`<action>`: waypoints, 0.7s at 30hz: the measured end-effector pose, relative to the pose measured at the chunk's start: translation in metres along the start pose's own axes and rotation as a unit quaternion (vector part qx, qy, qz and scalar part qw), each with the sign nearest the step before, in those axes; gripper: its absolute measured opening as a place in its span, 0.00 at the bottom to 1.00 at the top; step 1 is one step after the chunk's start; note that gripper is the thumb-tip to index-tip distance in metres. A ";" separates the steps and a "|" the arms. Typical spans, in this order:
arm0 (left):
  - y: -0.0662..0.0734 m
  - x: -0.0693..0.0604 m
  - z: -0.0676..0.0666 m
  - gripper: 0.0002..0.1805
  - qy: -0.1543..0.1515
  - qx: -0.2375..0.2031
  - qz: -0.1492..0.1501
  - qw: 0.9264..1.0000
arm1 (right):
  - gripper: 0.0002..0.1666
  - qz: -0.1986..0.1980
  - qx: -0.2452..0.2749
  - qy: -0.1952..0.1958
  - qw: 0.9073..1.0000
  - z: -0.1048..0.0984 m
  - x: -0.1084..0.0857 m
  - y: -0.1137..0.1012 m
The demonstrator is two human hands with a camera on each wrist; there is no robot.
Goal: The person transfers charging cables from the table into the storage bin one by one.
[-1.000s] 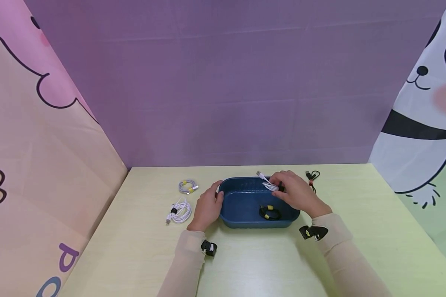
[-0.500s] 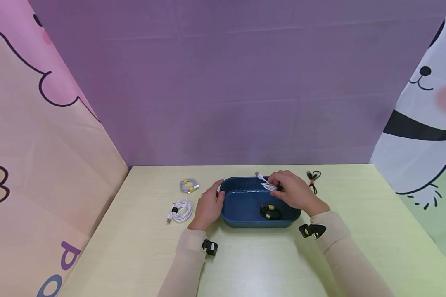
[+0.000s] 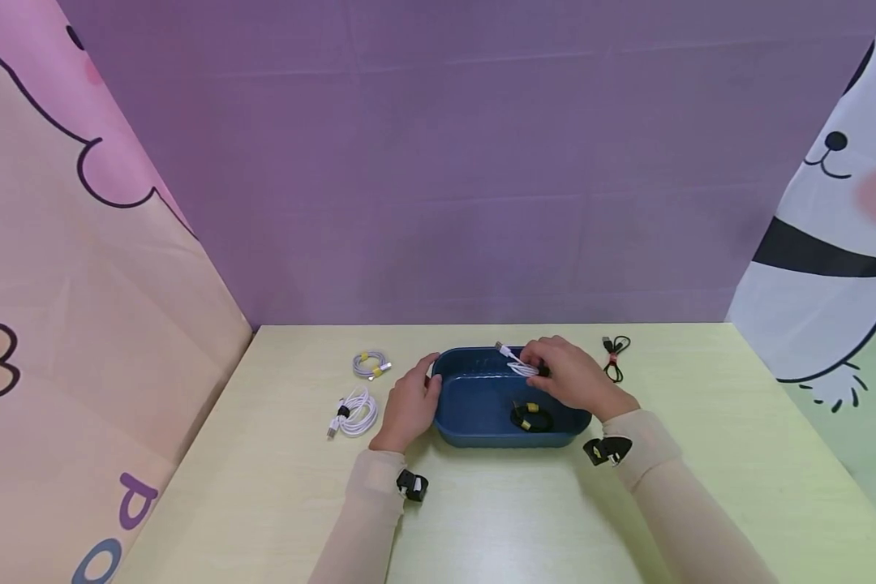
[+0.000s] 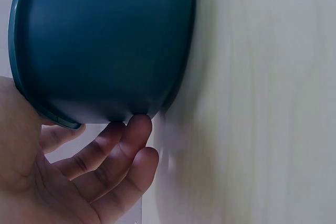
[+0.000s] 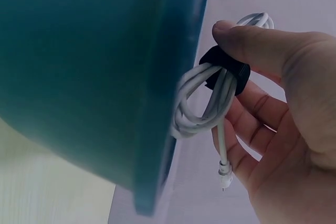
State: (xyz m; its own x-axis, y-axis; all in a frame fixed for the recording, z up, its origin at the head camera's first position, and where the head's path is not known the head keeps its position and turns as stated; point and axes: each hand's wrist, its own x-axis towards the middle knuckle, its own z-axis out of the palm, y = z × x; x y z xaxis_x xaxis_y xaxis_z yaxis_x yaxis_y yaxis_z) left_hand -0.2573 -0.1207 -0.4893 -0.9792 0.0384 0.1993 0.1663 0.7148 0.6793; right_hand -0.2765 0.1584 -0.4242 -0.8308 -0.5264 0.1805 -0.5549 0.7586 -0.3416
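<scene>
Shifted slightly left, my right grip point(image 3: 573, 377) pinches the white cable point(image 5: 226, 94) by its black strap point(image 5: 227, 66), probably best for something light and floppy.

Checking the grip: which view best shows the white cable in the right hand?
The right wrist view: white cable, black strap and one plug appear large, with the right hand pinching the strap. The head view shows it small, partly hidden by the hand; the left wrist view misses it.

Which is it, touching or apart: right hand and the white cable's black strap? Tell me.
Touching. The right wrist view shows it: the right hand has its thumb against the black strap.
</scene>
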 end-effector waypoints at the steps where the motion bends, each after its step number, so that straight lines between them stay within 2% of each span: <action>1: 0.000 0.000 0.000 0.24 -0.001 0.000 0.000 1.000 | 0.17 0.001 -0.001 -0.003 1.000 0.000 0.000 0.000; 14: 0.001 0.001 0.001 0.24 -0.006 -0.003 -0.006 1.000 | 0.17 -0.002 -0.007 -0.022 1.000 0.005 0.005 0.002; 21: 0.001 0.002 0.001 0.24 -0.005 0.000 -0.007 1.000 | 0.16 -0.008 -0.013 -0.020 1.000 0.005 0.006 0.002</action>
State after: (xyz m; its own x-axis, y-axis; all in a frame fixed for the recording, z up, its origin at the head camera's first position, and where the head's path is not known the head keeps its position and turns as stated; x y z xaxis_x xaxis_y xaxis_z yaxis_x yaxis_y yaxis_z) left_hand -0.2594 -0.1193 -0.4894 -0.9824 0.0362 0.1831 0.1535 0.7146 0.6825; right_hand -0.2825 0.1546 -0.4284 -0.8201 -0.5528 0.1481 -0.5689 0.7598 -0.3148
